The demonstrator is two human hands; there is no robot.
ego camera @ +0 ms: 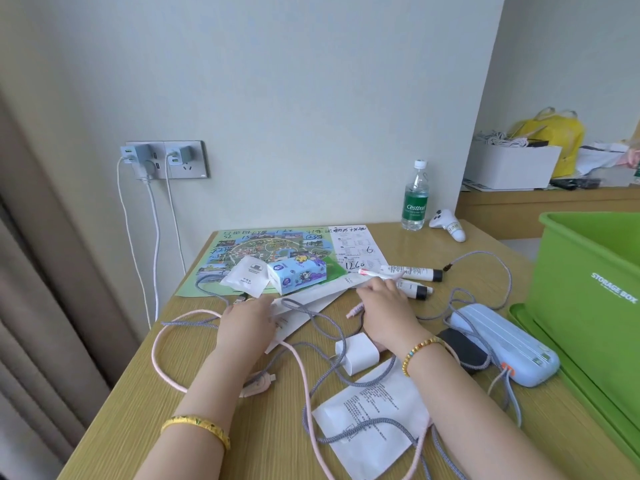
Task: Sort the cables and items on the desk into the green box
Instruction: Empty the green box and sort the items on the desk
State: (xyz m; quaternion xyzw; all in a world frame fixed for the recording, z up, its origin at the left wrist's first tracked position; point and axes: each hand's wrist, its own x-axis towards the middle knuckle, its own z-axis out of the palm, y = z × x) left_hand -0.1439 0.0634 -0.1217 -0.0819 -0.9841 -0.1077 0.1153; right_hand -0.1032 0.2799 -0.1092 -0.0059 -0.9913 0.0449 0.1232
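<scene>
The green storage box (588,271) stands open at the desk's right edge, on its lid (540,344). A pink cable (301,368) and a grey braided cable (485,258) loop tangled across the desk. My right hand (388,310) is curled around the pink cable just behind its plug, which sticks out to the left. My left hand (246,320) lies on a white envelope (304,306), fingertips at a USB plug; its grip is hidden. A white charger (356,353), a blue power bank (502,344), two tubes (412,271) and a tissue pack (298,275) lie nearby.
A printed white sheet (374,417) lies under cables near me. A map (263,251), a receipt (356,247) and a white sachet (246,277) lie further back; a water bottle (415,199) and white controller (450,225) stand by the wall. Wall sockets (162,159) hold chargers; a curtain hangs left.
</scene>
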